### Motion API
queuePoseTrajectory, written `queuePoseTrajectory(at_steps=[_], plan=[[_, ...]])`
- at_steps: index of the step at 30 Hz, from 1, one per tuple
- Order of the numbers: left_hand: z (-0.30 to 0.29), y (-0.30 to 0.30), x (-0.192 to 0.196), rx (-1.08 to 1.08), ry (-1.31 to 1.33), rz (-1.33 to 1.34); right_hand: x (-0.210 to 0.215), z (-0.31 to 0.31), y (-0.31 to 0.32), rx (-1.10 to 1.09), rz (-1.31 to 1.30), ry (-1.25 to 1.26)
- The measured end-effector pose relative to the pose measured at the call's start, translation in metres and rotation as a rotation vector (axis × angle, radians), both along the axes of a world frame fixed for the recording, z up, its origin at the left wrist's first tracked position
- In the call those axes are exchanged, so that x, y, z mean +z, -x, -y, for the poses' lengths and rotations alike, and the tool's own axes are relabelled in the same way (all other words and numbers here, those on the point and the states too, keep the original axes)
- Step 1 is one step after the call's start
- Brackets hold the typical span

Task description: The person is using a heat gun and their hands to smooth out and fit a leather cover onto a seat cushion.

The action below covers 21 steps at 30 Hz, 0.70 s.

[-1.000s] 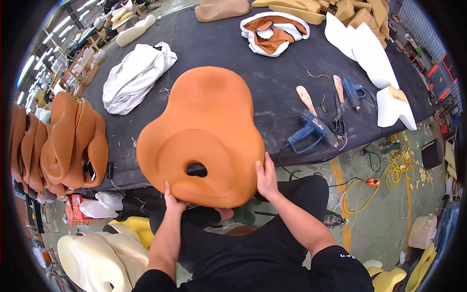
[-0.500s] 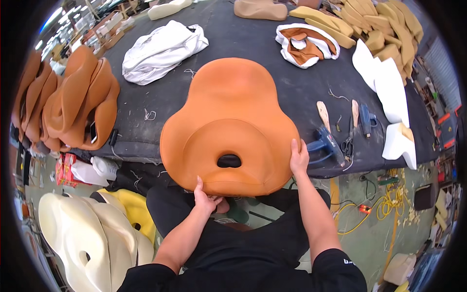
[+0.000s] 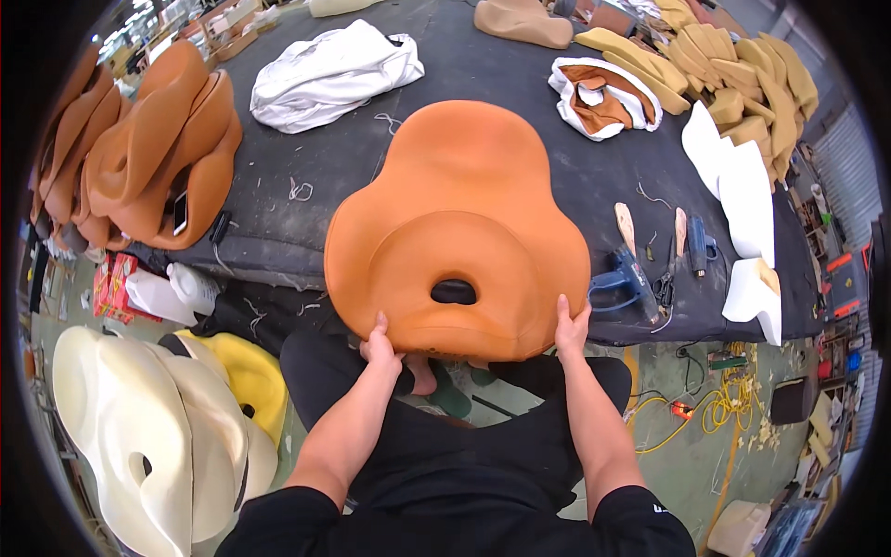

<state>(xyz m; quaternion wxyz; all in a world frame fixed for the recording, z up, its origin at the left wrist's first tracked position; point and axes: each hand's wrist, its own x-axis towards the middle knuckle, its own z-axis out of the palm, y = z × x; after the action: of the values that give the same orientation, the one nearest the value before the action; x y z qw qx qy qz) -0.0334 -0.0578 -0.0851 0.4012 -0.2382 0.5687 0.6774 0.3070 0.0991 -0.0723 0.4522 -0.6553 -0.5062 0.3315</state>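
Dark worktable (image 3: 520,74): we are resting the work here, near edge toward us.
Orange seat cushion (image 3: 459,223): lying flat, overhanging that edge so both hands reach under.
Left hand (image 3: 379,345): gripping the near-left rim.
Right hand (image 3: 570,327): clasping the near-right rim, steadying.

Bright, even light; fisheye-warped edges

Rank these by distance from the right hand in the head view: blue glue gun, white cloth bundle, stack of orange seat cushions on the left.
From the right hand:
1. Blue glue gun, just to its right on the table.
2. White cloth bundle, far side of the table, upper left.
3. Stack of orange seat cushions, at the table's far left edge.
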Motion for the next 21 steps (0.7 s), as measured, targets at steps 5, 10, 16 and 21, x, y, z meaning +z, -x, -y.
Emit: queuePoseTrajectory(at_steps=[5, 10, 16, 21], plan=[[-0.001, 0.002, -0.007, 0.018, 0.060, -0.017, 0.001, 0.005, 0.006, -0.006, 0.065, -0.027], [-0.003, 0.005, -0.021, 0.003, 0.083, -0.033, -0.001, 0.008, 0.004, -0.003, 0.022, -0.076], [-0.003, 0.005, -0.024, 0.048, 0.012, -0.053, -0.010, 0.014, 0.005, 0.002, 0.043, -0.043], [-0.003, 0.000, -0.010, 0.032, 0.002, -0.021, -0.003, 0.020, 0.002, 0.019, 0.071, -0.032]])
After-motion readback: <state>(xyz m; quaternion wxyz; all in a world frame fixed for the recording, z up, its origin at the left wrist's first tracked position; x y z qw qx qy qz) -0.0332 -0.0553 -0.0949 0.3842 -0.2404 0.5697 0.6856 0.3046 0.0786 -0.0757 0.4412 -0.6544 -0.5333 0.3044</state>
